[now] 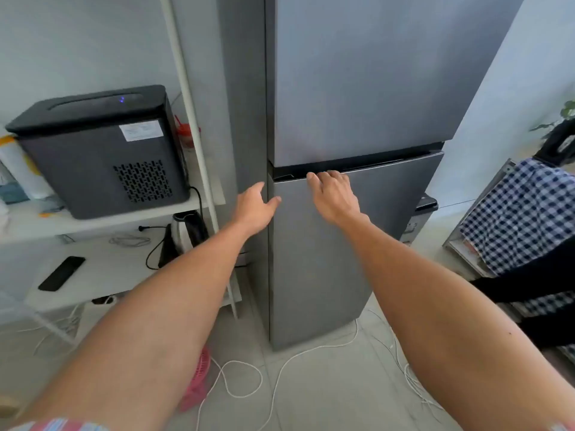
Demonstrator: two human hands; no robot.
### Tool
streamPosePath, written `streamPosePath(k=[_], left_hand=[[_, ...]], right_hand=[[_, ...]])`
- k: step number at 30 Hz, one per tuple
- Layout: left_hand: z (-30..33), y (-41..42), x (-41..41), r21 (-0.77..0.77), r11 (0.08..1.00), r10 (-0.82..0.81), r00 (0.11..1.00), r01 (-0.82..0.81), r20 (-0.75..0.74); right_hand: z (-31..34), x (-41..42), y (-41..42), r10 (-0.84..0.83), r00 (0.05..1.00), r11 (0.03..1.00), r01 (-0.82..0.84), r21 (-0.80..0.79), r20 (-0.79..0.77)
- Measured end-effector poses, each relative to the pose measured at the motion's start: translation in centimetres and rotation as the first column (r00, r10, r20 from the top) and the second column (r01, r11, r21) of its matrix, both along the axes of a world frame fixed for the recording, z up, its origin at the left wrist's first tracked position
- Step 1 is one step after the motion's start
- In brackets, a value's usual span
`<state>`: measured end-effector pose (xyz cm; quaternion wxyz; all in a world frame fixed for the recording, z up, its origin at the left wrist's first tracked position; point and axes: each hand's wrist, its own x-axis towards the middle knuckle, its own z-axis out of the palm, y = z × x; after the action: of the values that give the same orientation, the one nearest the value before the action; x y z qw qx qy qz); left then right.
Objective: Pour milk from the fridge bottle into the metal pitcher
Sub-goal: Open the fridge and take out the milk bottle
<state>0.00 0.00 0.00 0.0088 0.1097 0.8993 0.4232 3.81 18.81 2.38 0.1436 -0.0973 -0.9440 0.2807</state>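
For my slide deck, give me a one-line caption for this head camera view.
Right hand hooks the lower fridge door top edge; left hand hovers open nearby.

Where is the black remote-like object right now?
In the head view, the flat black remote-like object lies at the left on the lower white shelf, left of the kettle.

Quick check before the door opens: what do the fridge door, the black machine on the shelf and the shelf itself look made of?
Lower fridge door: looks like brushed grey metal or metal-look coating, with a fine vertical grain and soft sheen; which one I cannot tell. The right hand hooks its top edge.
Black machine: probably plastic, a matte dark body with a glossier lid and a moulded vent grille.
Shelf: white, smooth boards, likely laminate or painted.
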Motion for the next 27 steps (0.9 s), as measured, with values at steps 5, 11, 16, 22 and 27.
streamPosePath(k=[5, 11, 16, 22, 27], left_hand=[[-1.5, 0.9, -1.7, 0.029, 0.999, 0.046, 0.999, -0.046, 0.002], [-3.7, 2.1, -3.5, 0.222, 0.973, 0.063, 0.998, -0.063, 0.008], [-4.6, 2.9, -4.6, 0.336, 0.940, 0.054, 0.997, -0.067, 0.046], [-5.6, 2.7, -4.7, 0.371, 0.928, -0.003, 0.997, -0.024, 0.073], [-5.9, 2.3, -4.4, 0.373, 0.928, -0.036, 0.992, -0.010, 0.117]], right_hand=[[-1.1, -1.8, 0.4, 0.010, 1.000, 1.000, -0.010, -0.029, -0.007], [-0.4, -3.6, 1.0, -0.035, 0.999, 0.996, 0.037, -0.085, 0.032], [0.0, -4.6, 1.5, -0.058, 0.997, 0.985, 0.064, -0.161, 0.042], [-0.2, -4.8, 1.5, -0.064, 0.997, 0.983, 0.072, -0.168, 0.051], [-0.2, -5.0, 1.4, -0.051, 0.992, 0.991, 0.064, -0.115, 0.118]])
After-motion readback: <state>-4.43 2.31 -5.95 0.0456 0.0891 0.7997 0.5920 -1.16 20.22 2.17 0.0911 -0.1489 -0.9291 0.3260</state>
